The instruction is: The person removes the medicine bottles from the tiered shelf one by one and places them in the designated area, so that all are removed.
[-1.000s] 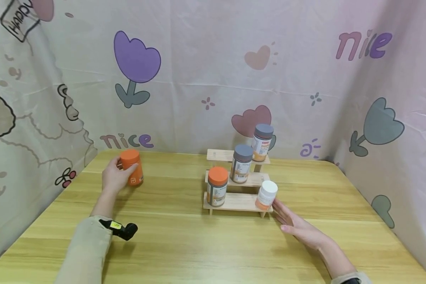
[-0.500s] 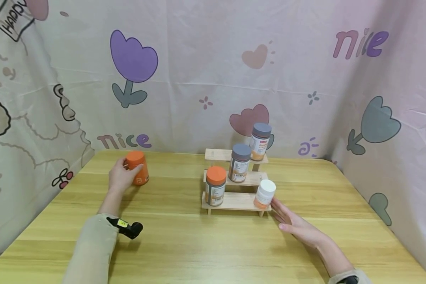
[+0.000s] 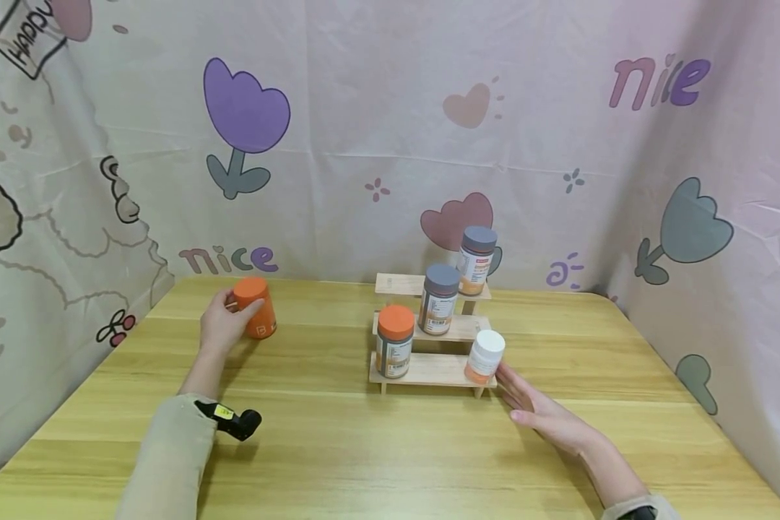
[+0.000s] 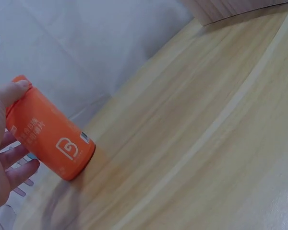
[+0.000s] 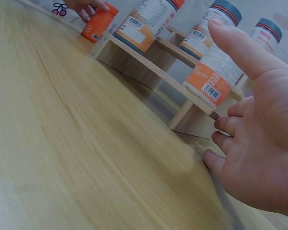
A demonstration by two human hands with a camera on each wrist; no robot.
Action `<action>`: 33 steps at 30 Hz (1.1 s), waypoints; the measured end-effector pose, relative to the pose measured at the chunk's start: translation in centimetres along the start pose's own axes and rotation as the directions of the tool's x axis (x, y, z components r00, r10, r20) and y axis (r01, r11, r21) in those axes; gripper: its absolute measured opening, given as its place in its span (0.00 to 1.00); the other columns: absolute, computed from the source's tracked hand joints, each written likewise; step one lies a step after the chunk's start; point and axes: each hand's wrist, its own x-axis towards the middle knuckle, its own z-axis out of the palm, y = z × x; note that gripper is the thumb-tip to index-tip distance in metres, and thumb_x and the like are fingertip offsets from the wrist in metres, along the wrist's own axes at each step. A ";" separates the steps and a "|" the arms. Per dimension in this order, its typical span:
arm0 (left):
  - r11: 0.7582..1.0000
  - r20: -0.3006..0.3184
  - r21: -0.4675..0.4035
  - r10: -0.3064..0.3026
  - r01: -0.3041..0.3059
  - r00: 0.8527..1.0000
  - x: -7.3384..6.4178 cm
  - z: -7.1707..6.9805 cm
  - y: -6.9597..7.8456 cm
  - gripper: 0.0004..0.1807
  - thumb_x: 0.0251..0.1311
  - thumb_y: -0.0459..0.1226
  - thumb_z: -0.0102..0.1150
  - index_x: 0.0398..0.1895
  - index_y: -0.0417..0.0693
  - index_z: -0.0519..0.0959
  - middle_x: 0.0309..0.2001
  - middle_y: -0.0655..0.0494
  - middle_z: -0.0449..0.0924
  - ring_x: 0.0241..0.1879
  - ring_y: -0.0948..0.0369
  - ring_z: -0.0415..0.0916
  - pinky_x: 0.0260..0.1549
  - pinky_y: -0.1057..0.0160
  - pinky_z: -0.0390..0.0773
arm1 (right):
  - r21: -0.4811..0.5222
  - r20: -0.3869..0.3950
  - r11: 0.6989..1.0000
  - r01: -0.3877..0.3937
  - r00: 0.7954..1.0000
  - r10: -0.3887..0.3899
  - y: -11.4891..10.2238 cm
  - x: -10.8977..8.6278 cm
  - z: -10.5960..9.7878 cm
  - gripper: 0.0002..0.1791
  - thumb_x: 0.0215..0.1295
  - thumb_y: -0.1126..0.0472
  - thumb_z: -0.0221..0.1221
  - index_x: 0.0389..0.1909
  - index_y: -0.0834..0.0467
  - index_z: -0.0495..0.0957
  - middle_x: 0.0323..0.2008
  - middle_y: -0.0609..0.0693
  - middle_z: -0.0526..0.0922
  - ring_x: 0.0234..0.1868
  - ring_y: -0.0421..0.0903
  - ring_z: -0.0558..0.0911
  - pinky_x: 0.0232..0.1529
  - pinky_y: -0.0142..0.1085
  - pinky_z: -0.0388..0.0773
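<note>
A printed curtain (image 3: 377,87) hangs behind a wood-grain table (image 3: 338,462); the left hand (image 3: 222,323) grips an orange bottle (image 3: 262,322) between thumb and fingers, well left of a three-tier wooden rack (image 3: 438,371); the right hand (image 3: 555,424), well apart, extends loose fingers just beside the white-capped bottle (image 3: 486,356) on the lowest tier.

Wood-grain table (image 3: 338,448) — orange bottle (image 3: 260,314), tiered rack (image 3: 438,370) atop.

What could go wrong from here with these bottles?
The white-capped bottle stands at the right end of the bottom shelf, close to the right hand; a nudge might knock it off. The left hand grips the all-orange bottle high up, near its cap, so it could swing or slip.
</note>
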 end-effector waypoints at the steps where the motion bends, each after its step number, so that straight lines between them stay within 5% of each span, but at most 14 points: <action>1: 1.000 -0.006 -0.012 -0.006 0.006 1.000 0.0 0.0 0.2 0.44 0.59 0.52 0.56 0.68 0.35 0.53 0.63 0.35 0.60 0.61 0.42 0.60 0.59 0.47 0.63 | 0.001 0.001 1.000 0.000 1.000 0.000 0.0 0.0 0.0 0.45 0.69 0.59 0.49 0.70 0.63 0.24 0.68 0.66 0.23 0.66 0.68 0.31 0.61 0.23 0.51; 8: 0.997 -0.077 -0.072 -0.024 0.019 0.997 -0.1 -0.4 2.4 0.43 0.58 0.52 0.57 0.69 0.38 0.53 0.63 0.39 0.61 0.62 0.46 0.59 0.60 0.50 0.61 | 0.001 0.003 1.000 0.009 1.000 -0.009 0.1 -0.1 0.0 0.44 0.70 0.61 0.48 0.69 0.63 0.24 0.68 0.67 0.23 0.66 0.68 0.30 0.61 0.23 0.51; 20: 0.995 -0.161 -0.091 0.030 -0.046 0.987 0.0 -0.8 6.5 0.42 0.56 0.53 0.59 0.68 0.42 0.57 0.63 0.47 0.65 0.63 0.53 0.60 0.61 0.55 0.61 | -0.015 -0.007 1.000 0.001 1.000 -0.001 0.2 -0.1 -0.2 0.45 0.69 0.61 0.49 0.69 0.63 0.24 0.68 0.66 0.24 0.66 0.68 0.31 0.60 0.23 0.50; 27: 0.986 -0.150 -0.125 0.088 -0.107 0.985 0.0 -0.6 9.8 0.42 0.54 0.53 0.61 0.67 0.43 0.60 0.61 0.45 0.67 0.61 0.53 0.63 0.60 0.55 0.63 | -0.012 0.001 1.000 -0.003 1.000 0.003 0.2 -0.1 -0.3 0.45 0.69 0.60 0.49 0.70 0.63 0.24 0.68 0.66 0.24 0.66 0.68 0.31 0.60 0.23 0.51; 33: 0.979 -0.078 -0.139 0.136 -0.146 0.988 -0.2 0.3 13.5 0.41 0.54 0.52 0.62 0.66 0.42 0.60 0.60 0.45 0.69 0.60 0.53 0.65 0.57 0.56 0.67 | -0.013 -0.001 1.000 0.007 1.000 -0.007 0.1 0.0 -0.3 0.45 0.69 0.61 0.49 0.69 0.64 0.24 0.68 0.67 0.24 0.66 0.69 0.32 0.61 0.23 0.51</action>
